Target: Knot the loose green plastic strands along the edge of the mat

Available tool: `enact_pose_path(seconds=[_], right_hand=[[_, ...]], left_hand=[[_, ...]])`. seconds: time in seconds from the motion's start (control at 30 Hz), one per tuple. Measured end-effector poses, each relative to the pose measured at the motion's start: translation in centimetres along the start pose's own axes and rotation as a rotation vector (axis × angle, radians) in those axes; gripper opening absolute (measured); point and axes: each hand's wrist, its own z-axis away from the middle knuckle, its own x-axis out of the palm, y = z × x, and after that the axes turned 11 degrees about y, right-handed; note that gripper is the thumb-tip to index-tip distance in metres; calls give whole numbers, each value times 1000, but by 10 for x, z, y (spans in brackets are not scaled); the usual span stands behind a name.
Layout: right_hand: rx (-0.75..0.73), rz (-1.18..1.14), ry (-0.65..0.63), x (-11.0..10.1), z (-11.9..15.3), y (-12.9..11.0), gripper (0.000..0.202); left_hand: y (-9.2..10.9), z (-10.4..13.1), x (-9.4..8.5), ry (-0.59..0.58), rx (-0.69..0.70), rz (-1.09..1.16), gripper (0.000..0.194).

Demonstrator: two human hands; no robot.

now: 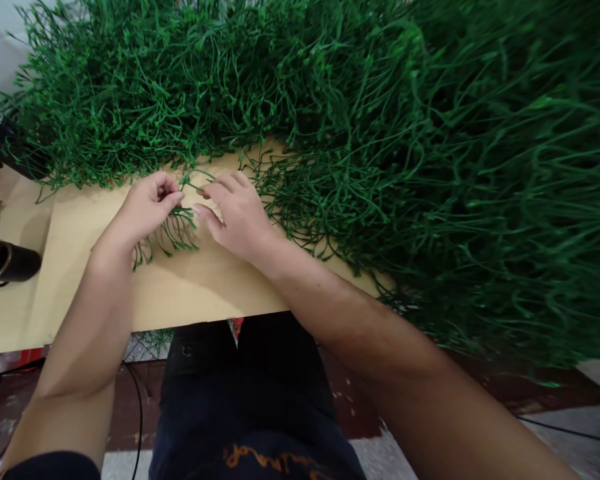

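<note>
My left hand (153,203) is closed, with thumb and fingertips pinched on a green plant sprig (183,212) that looks artificial. Its thin stems hang below the fingers over the tan tabletop (190,287). Just to the right is my right hand (237,210), its thumb and index finger slightly apart. A thin green stem (194,187) runs from the left hand to the right index fingertip; whether it is gripped there is hidden. Behind both hands lies a large heap of similar green sprigs (220,87).
The heap continues along the right side (455,200) and past the table's front edge. At the left stand a black mug (17,262) and a dark bottle-like object (5,137). Below the table, a black cable (139,413) hangs near my legs.
</note>
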Motion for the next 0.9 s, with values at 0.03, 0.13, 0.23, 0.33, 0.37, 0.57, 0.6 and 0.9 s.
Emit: enact_pose_path(seconds=[0.03,0.13,0.23,0.33,0.37,0.57,0.6,0.9], right_hand=[[18,-12,-8,-1,-1,0,25],[70,-86,-109,-6,-4,-2,19],[101,-178,-185,-9,-6,-6,15],[126,-248,-165,-11,-6,-8,14],[138,-259,-150,-11,-6,-7,15],[211,-259,-36,-11,-9,-2,13],[217,-262,-18,-11,-9,-1,12],[423,-693,-211,-14,-12,-3,33]], left_hand=[[2,0,1,16,-7,35,7],[5,0,2,95,-1,124,9],[3,-1,1,155,18,193,10],[0,-1,-1,144,29,176,18],[0,-1,-2,115,34,143,22],[7,4,-14,-169,67,-79,37],[8,5,-16,-187,66,-90,36],[7,8,-15,-136,77,-8,16]])
